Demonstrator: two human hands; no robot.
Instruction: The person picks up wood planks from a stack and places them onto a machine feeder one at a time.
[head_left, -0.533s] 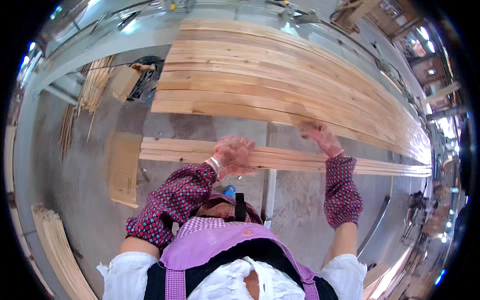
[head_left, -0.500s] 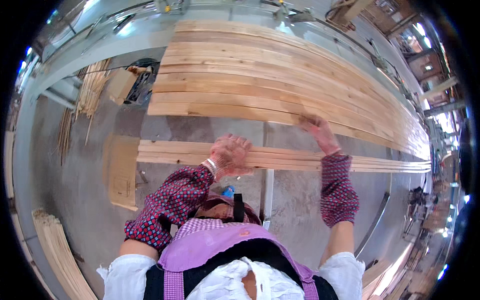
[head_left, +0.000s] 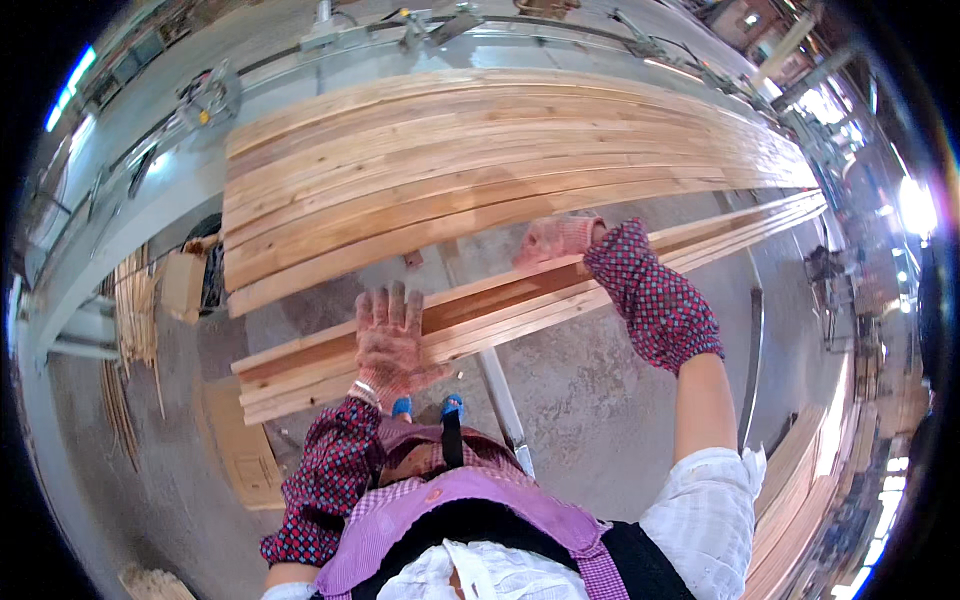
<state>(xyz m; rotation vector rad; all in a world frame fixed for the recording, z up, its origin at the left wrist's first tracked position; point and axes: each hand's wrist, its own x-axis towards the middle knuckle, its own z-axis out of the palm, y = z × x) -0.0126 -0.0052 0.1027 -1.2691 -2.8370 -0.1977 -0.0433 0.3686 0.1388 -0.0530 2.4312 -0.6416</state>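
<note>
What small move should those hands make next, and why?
Probably the right hand should ease the far strip slightly away from the nearer strips. A shaded band shows between them, the right hand is at the far strip's far side, and the left hand lies spread across the wood, seemingly placed to steady it.

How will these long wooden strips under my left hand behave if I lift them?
The strips look long and thin, so they may flex somewhat along their length. With no tie visible around them, they could slide apart. The far strip appears raised on edge, so it might tip if pushed.
</note>
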